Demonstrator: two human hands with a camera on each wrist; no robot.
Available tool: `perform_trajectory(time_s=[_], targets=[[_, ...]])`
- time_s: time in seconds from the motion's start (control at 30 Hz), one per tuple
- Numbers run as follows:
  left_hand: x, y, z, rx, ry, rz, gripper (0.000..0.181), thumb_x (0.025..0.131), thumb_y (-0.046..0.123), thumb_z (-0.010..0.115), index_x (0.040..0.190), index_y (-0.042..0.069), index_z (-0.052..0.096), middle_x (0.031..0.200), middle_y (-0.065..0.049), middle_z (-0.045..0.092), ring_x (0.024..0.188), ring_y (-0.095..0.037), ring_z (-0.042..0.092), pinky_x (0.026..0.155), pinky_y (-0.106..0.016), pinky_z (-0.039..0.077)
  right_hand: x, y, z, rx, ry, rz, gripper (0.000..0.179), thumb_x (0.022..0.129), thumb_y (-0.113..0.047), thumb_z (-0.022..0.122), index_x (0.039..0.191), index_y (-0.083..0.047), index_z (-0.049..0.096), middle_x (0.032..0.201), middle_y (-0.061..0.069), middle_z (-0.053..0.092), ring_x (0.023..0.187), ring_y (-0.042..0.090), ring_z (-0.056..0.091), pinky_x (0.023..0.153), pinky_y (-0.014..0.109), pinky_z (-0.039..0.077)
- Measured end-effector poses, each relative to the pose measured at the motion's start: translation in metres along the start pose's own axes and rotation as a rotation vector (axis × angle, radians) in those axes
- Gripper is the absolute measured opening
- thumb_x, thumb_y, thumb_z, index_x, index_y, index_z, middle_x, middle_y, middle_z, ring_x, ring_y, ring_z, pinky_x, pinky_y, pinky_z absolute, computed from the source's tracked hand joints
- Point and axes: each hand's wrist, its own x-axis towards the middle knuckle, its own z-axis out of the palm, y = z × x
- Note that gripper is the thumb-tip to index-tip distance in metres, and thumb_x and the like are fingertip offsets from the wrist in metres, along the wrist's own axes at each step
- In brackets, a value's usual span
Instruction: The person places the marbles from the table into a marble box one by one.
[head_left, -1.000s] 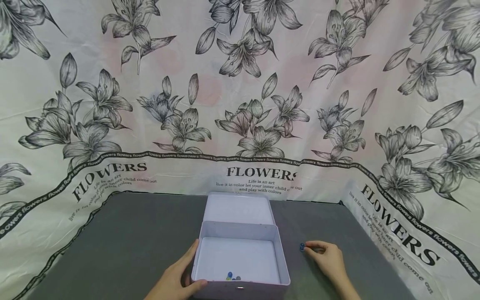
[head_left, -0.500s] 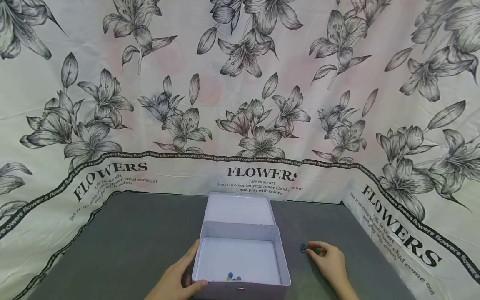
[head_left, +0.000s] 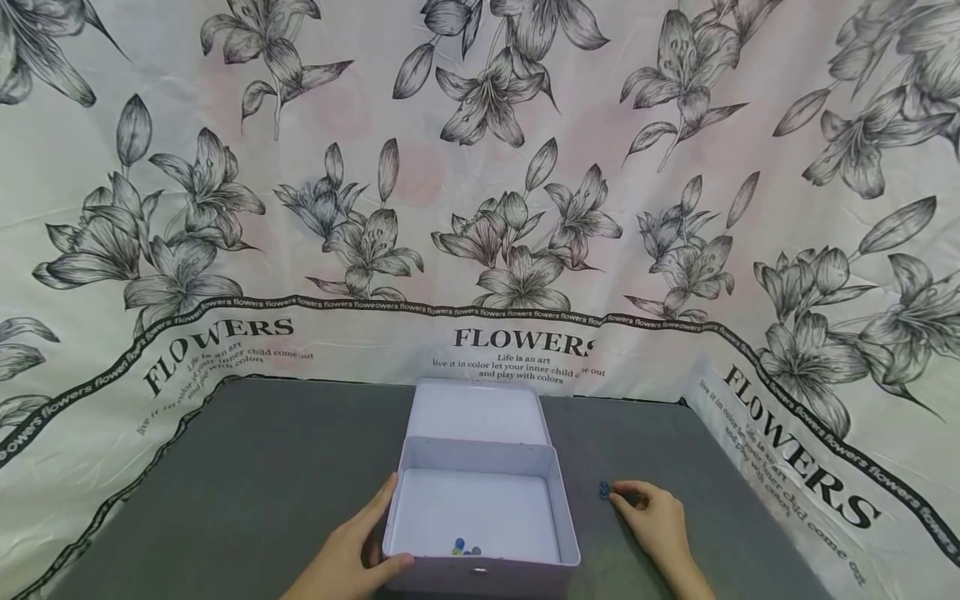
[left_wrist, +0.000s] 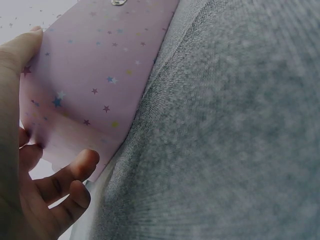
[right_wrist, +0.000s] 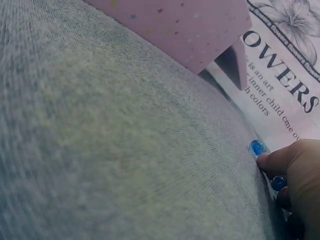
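A pale lilac tin box (head_left: pixel 567 521) with small stars on its outside stands with its lid (head_left: pixel 477 414) folded back. My left hand (head_left: pixel 351 546) grips its front left corner, thumb over the front rim; in the left wrist view some fingertips curl free beside the pink wall (left_wrist: pixel 95 70). Several marbles (head_left: pixel 460 544), blue, greenish and grey, lie inside near the front wall. On the right, my right hand (head_left: pixel 654 518) pinches at small blue marbles (head_left: pixel 603 490) low over the table. The right wrist view shows one blue marble (right_wrist: pixel 257 147) at the thumb tip and another blue marble (right_wrist: pixel 278 183) by the fingers.
A dark grey cloth (head_left: pixel 285 467) covers the table. White fabric with black flower drawings and lettering (head_left: pixel 521 340) hangs behind it and along both sides. The lid reaches back close to the fabric.
The head view has tilted slightly, shifting the scene up a little. Both hands stay in nearly the same places, the left on the box, the right at the blue marbles.
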Motion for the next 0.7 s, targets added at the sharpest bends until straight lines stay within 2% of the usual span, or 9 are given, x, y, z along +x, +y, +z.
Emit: perform_trajectory(time_s=[0.13, 0.5, 0.57, 0.7], targets=[[0.0007, 0.0026, -0.0009, -0.005, -0.004, 0.006, 0.104, 0.092, 0.051, 0.080, 0.171, 0.016, 0.022, 0.173, -0.012, 0.028, 0.152, -0.042, 0.038, 0.112, -0.065, 0.041, 0.0013, 0.0022, 0.0019, 0.001, 0.022, -0.008, 0.013, 0.083, -0.009, 0.090, 0.095, -0.008, 0.084, 0.086, 0.005, 0.080, 0.045, 0.004, 0.045, 0.047, 0.024, 0.038], [0.0005, 0.0014, -0.0044, 0.028, 0.008, 0.014, 0.102, 0.093, 0.051, 0.079, 0.171, 0.017, 0.022, 0.173, -0.012, 0.029, 0.151, -0.042, 0.041, 0.110, -0.064, 0.044, 0.0043, -0.0017, 0.0058, 0.014, 0.040, -0.016, 0.013, 0.083, -0.009, 0.090, 0.095, -0.007, 0.084, 0.087, 0.007, 0.081, 0.046, 0.004, 0.047, 0.047, 0.024, 0.039], [0.0001, 0.0002, -0.0037, 0.037, 0.013, 0.019, 0.102, 0.092, 0.052, 0.079, 0.171, 0.018, 0.023, 0.173, -0.011, 0.030, 0.151, -0.040, 0.042, 0.110, -0.061, 0.045, 0.0039, -0.0018, 0.0057, 0.023, 0.044, -0.015, 0.013, 0.083, -0.010, 0.090, 0.095, -0.007, 0.084, 0.087, 0.007, 0.081, 0.045, 0.004, 0.047, 0.046, 0.024, 0.038], [0.0000, -0.0030, -0.0002, 0.030, 0.017, 0.046, 0.102, 0.092, 0.050, 0.081, 0.171, 0.019, 0.024, 0.172, -0.008, 0.031, 0.146, -0.032, 0.048, 0.106, -0.042, 0.051, -0.0001, -0.0001, 0.0016, 0.047, 0.053, 0.000, 0.013, 0.084, -0.010, 0.090, 0.096, -0.007, 0.084, 0.089, 0.008, 0.081, 0.044, 0.004, 0.047, 0.044, 0.024, 0.038]])
